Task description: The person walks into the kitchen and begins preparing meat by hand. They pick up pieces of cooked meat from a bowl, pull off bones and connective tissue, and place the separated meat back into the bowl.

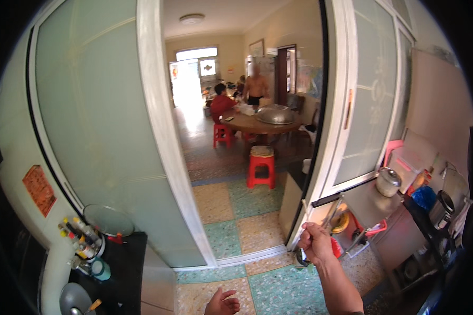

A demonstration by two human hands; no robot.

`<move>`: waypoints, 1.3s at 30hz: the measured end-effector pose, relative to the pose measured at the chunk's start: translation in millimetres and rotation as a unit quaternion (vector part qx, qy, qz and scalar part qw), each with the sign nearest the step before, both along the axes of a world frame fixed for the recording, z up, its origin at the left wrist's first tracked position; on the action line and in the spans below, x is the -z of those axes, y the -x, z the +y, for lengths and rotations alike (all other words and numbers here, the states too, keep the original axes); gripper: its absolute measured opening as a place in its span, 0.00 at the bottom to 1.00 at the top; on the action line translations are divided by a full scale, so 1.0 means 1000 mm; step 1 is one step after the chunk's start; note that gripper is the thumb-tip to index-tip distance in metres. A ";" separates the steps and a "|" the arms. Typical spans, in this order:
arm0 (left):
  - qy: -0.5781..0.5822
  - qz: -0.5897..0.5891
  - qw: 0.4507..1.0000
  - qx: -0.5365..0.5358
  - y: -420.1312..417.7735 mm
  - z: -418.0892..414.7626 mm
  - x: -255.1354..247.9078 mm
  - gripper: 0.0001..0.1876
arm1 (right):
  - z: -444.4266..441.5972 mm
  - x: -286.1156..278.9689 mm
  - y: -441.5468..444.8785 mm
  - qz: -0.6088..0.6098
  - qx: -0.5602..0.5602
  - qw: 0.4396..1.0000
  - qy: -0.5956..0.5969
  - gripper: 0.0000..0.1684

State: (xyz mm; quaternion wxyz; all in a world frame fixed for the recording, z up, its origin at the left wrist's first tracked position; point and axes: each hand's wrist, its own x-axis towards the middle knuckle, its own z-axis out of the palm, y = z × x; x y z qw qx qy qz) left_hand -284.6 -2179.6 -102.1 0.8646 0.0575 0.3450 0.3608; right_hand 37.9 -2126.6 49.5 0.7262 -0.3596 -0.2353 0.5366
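My right hand is raised beside the door frame, its fingers closed around a thin pale stick that points upward. What kind of stick it is cannot be made out. Low in the picture, my left hand hangs over the tiled floor with its fingers apart and nothing in it. Before me is an open doorway between two frosted-glass sliding panels, the left panel and the right panel. The metal door track crosses the floor just ahead.
Through the doorway are a red plastic stool and a round wooden table bearing a large metal cover. Two people are near it. At left, a black counter carries bottles; at right, a metal rack holds a lidded pot.
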 end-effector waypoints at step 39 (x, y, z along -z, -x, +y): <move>0.022 0.003 0.999 -0.043 -0.006 -0.004 0.008 0.26 | -0.021 0.040 0.010 0.031 -0.105 0.994 0.027 0.09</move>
